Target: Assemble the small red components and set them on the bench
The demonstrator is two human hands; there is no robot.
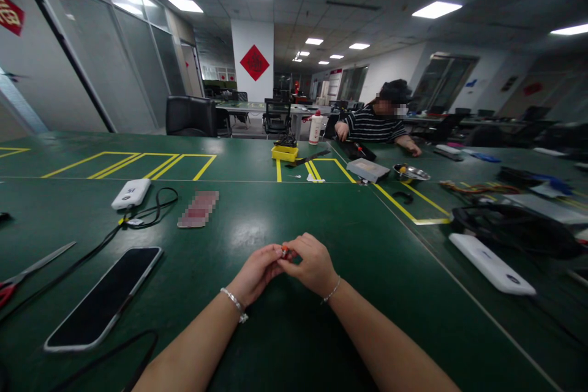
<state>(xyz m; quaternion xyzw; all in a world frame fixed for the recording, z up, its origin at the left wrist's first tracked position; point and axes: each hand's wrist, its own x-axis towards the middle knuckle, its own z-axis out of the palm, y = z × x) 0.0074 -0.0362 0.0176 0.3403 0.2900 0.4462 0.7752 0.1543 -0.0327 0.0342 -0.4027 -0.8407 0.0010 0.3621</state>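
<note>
Above the near middle of the green table [248, 196], my left hand [258, 272] and my right hand [313, 263] meet at the fingertips. Between them is a small orange-red object [285, 251], mostly hidden by the fingers, with a bit of something pale beside it. Fingers of both hands are closed around this object in a pinch. A bracelet circles each wrist. Left of my hands lies a dark-screened phone [105, 297], and beyond them is a reddish, blurred-out card-like item [198, 209].
Scissors [39, 266], a white power bank [131, 194] and black cables lie left. Farther off are a yellow tray [285, 153], a white bottle [315, 128], a grey box [367, 169] and a metal bowl [411, 173]. Another white power bank [491, 263] lies right. A person [379, 119] sits opposite.
</note>
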